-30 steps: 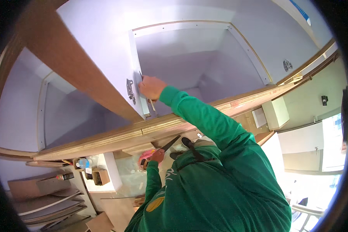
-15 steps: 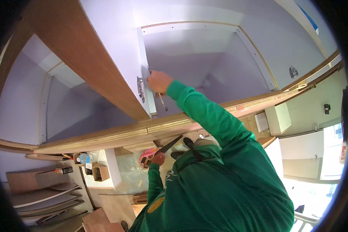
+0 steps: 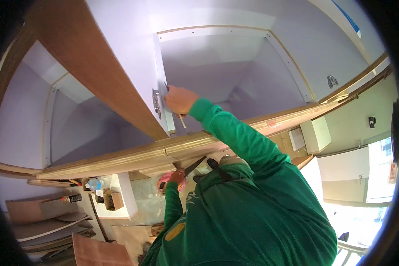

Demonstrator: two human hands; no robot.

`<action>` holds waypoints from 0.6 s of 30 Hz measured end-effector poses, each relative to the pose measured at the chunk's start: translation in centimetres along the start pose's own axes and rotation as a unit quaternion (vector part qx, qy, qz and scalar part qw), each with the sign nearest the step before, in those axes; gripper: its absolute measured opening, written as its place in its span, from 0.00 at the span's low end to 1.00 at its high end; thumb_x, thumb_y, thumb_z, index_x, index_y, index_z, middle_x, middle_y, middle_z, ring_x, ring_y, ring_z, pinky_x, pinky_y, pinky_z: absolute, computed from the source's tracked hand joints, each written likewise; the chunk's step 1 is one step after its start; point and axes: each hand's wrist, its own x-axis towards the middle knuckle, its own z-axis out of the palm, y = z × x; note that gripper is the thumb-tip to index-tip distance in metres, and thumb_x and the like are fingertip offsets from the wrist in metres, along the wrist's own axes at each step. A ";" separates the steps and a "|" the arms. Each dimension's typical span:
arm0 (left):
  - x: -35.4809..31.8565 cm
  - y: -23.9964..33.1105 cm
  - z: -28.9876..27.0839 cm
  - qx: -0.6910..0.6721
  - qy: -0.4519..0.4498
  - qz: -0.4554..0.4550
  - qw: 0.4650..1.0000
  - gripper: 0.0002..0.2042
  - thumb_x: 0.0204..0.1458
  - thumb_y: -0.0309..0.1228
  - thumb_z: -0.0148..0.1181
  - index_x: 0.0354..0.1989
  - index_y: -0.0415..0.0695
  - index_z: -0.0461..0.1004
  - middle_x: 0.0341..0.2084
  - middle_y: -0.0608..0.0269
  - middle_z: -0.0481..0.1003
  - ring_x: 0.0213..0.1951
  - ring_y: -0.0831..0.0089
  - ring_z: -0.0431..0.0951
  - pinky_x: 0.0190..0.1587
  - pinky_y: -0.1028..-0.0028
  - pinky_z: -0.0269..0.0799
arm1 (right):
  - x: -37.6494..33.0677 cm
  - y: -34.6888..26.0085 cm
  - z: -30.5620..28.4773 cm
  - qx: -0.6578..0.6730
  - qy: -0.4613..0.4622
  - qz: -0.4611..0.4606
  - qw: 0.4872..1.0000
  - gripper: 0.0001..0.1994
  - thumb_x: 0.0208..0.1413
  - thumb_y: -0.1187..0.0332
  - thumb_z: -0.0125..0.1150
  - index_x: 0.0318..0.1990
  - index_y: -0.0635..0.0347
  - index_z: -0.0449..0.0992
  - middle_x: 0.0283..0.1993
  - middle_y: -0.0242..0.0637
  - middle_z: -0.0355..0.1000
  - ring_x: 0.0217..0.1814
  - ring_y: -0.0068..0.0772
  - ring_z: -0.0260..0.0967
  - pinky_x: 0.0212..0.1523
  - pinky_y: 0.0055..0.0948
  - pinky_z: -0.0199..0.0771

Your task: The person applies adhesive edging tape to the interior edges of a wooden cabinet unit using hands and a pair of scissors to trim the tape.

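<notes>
My right hand is closed around a slim stick-like tool with a pale shaft; a thin dark tip shows above the fingers. It works at the left inner edge of the square opening in the white cabinet, beside a metal hinge on the divider. Lower down, my left hand is closed by the wide end of a dark tapering blade, which looks like a hand saw; its handle is hidden. Under that hand is a round pink thing, partly covered.
A wooden front edge crosses between my body and the cabinet. A second hinge sits on the right panel. At left are a water bottle, a cardboard box, stacked curved boards and a reddish board.
My left hand has shifted slightly up and left over the pink thing, with the blade. My right hand stays by the hinge, slightly turned. The reddish board at lower left shows larger.
</notes>
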 end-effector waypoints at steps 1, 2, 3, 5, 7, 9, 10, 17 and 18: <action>-0.1 1.6 -1.2 -0.051 0.008 -0.023 0.998 0.17 0.56 0.41 0.51 0.46 0.44 0.77 0.46 0.46 0.79 0.50 0.50 0.77 0.55 0.58 0.72 | 0.6 0.9 0.5 -0.012 0.028 -0.030 0.999 0.18 0.60 0.70 0.42 0.37 0.71 0.81 0.42 0.60 0.76 0.43 0.57 0.78 0.42 0.49 0.81; -0.5 3.0 -2.1 -0.102 0.018 -0.047 0.993 0.17 0.56 0.41 0.52 0.47 0.45 0.77 0.46 0.47 0.79 0.51 0.50 0.77 0.55 0.58 0.72 | 0.9 1.2 1.1 -0.018 0.041 -0.045 0.998 0.18 0.60 0.69 0.42 0.37 0.71 0.81 0.42 0.60 0.76 0.42 0.57 0.79 0.42 0.49 0.81; -1.0 4.4 -2.6 -0.101 0.016 -0.047 0.994 0.17 0.56 0.41 0.52 0.47 0.45 0.77 0.46 0.47 0.79 0.51 0.50 0.77 0.55 0.58 0.72 | 1.1 1.5 1.6 -0.024 0.054 -0.060 0.996 0.19 0.60 0.69 0.41 0.37 0.71 0.81 0.41 0.59 0.76 0.42 0.56 0.79 0.41 0.49 0.81; -0.9 6.6 -4.4 -0.066 0.007 -0.082 0.994 0.17 0.56 0.40 0.52 0.47 0.45 0.77 0.46 0.46 0.79 0.51 0.50 0.77 0.56 0.58 0.71 | 1.3 1.1 1.5 0.037 0.106 -0.016 0.994 0.18 0.61 0.68 0.42 0.42 0.73 0.78 0.42 0.61 0.76 0.39 0.57 0.79 0.41 0.49 0.82; -0.7 5.3 -3.0 -0.063 0.008 -0.052 0.997 0.16 0.56 0.39 0.52 0.47 0.44 0.77 0.45 0.47 0.79 0.51 0.50 0.77 0.55 0.58 0.72 | 0.7 0.0 0.7 0.076 0.093 0.021 0.993 0.20 0.61 0.65 0.42 0.47 0.75 0.75 0.43 0.62 0.76 0.40 0.58 0.79 0.43 0.50 0.81; 0.0 4.6 -1.2 -0.106 0.033 -0.032 0.993 0.16 0.56 0.39 0.52 0.46 0.45 0.77 0.45 0.48 0.79 0.50 0.49 0.77 0.54 0.57 0.72 | 0.3 0.5 -0.2 0.095 0.064 0.053 0.992 0.22 0.61 0.64 0.43 0.50 0.76 0.72 0.44 0.63 0.76 0.42 0.58 0.78 0.46 0.50 0.80; -0.4 2.2 0.8 -0.111 0.045 -0.043 0.992 0.16 0.56 0.39 0.52 0.46 0.45 0.77 0.45 0.48 0.79 0.50 0.49 0.77 0.54 0.57 0.72 | 0.1 -0.1 -0.2 0.051 0.055 -0.002 0.997 0.23 0.61 0.62 0.42 0.51 0.77 0.70 0.44 0.65 0.75 0.43 0.59 0.78 0.50 0.51 0.78; -2.6 -3.6 9.1 -0.025 0.022 0.054 0.998 0.16 0.56 0.41 0.51 0.45 0.46 0.78 0.46 0.47 0.77 0.50 0.46 0.76 0.55 0.55 0.71 | 1.8 1.0 1.3 0.058 0.061 -0.029 0.996 0.26 0.62 0.60 0.40 0.54 0.80 0.66 0.42 0.68 0.75 0.43 0.60 0.77 0.52 0.54 0.74; -2.9 -3.0 8.7 -0.002 0.023 0.080 0.997 0.16 0.55 0.41 0.51 0.44 0.46 0.78 0.46 0.47 0.77 0.50 0.45 0.76 0.54 0.54 0.72 | 2.1 2.1 0.7 0.038 0.084 -0.039 0.995 0.26 0.63 0.60 0.40 0.54 0.80 0.65 0.42 0.67 0.75 0.41 0.59 0.78 0.50 0.53 0.76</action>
